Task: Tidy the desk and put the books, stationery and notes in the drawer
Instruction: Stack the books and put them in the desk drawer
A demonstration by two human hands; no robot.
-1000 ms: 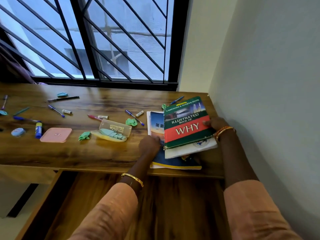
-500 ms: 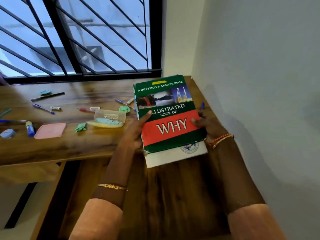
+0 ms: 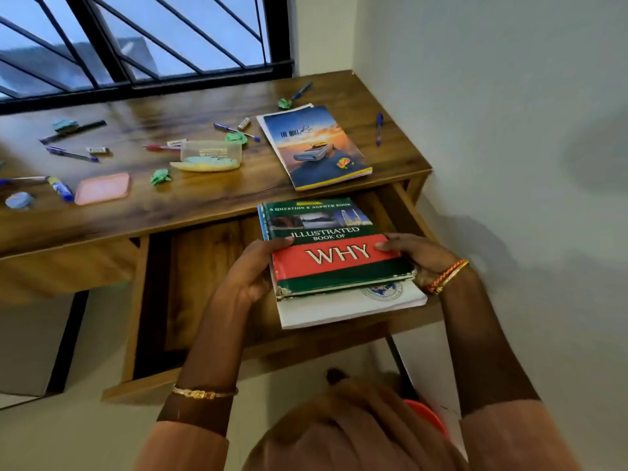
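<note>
A green and red book titled "Illustrated Book of WHY" point(image 3: 334, 246) lies on top of a white book point(image 3: 350, 309); both are held as a stack over the right side of the open wooden drawer point(image 3: 204, 266). My left hand point(image 3: 251, 270) grips the stack's left edge and my right hand point(image 3: 413, 254) grips its right edge. Whether the stack touches the drawer floor is unclear. A blue notebook with a car cover point(image 3: 314, 147) stays on the desk point(image 3: 204, 198) near its right end.
Pens point(image 3: 379, 128), crumpled green notes point(image 3: 160, 176), a clear pencil box point(image 3: 210, 155), a pink lid point(image 3: 102, 188), a glue stick point(image 3: 61, 188) and erasers are scattered over the desk. A white wall runs close along the right. A barred window is behind the desk.
Both hands lifted the two top books off the notebook on the desk and brought them toward me and down over the open drawer. The blue notebook stayed on the desk.
</note>
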